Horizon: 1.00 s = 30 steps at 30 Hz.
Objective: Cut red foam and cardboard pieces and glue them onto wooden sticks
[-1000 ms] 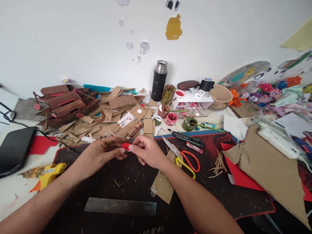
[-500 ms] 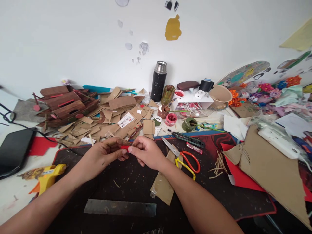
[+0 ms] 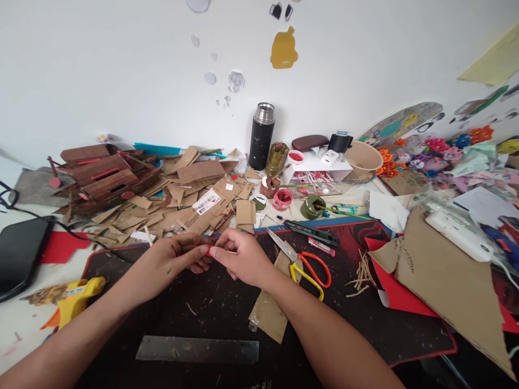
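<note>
Over the dark mat, my left hand (image 3: 178,260) and my right hand (image 3: 242,256) meet, fingertips close together. Both are closed on a small red piece (image 3: 210,250), probably paper, mostly hidden by the fingers. To the right of my right hand lie scissors (image 3: 298,260) with red and yellow handles, blades apart. Under my right forearm is a strip of cardboard (image 3: 271,316). A clear ruler (image 3: 198,349) rests on the mat nearer to me.
Cardboard scraps (image 3: 162,216) and a brown model boat (image 3: 105,178) crowd the back left. Paint jars (image 3: 283,199), a black flask (image 3: 261,138) and a utility knife (image 3: 311,232) stand or lie behind my hands. A yellow glue gun (image 3: 71,300) sits left, torn cardboard (image 3: 450,292) right.
My fingers have closed further over the red piece, so less of it shows. The whole view has shifted slightly; the things on the table stay where they were.
</note>
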### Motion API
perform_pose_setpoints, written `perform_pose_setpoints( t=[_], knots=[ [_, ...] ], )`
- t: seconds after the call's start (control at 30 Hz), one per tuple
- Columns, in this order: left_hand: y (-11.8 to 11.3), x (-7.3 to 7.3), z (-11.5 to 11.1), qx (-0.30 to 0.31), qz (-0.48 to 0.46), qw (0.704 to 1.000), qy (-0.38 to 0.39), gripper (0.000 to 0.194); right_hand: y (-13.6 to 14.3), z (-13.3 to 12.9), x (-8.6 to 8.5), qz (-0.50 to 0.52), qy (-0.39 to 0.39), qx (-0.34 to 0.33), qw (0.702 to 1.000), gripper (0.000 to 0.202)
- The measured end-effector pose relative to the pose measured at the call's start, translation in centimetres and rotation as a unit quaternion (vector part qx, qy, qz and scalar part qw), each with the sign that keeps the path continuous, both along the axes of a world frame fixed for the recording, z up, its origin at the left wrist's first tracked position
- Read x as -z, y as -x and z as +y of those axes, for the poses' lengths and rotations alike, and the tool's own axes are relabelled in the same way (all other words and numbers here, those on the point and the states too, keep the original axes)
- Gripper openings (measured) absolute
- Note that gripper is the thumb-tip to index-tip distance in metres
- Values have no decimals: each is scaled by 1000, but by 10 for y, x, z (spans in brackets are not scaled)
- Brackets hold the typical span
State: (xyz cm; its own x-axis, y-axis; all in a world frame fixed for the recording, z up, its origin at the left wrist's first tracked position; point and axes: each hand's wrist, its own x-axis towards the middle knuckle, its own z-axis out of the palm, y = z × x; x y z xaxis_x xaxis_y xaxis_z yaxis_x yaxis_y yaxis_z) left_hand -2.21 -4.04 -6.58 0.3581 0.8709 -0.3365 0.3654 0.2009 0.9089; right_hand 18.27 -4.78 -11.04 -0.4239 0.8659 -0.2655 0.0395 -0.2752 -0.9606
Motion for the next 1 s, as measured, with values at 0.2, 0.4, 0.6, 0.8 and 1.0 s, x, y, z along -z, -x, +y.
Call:
perform_pose_setpoints(
  t=[0.2, 0.4, 0.6, 0.8, 1.0],
  knots=[
    [2, -2, 1, 4, 9, 1000, 13, 46, 1, -2, 2, 0, -2, -5, 1000, 20],
    [7, -5, 2, -30, 7, 999, 21, 46, -2, 0, -1, -14, -20, -1, 1000, 15],
    [3, -5, 1, -71, -15, 997, 37, 46, -2, -1, 0, -57, -70, 6, 996, 17],
    [0, -4, 4, -76, -17, 996, 34, 47, -1, -2, -1, -64, -76, 13, 995, 17],
    [2, -3, 4, -85, -29, 995, 50, 46, -1, -1, -1, -59, -76, 8, 995, 16]
  ],
)
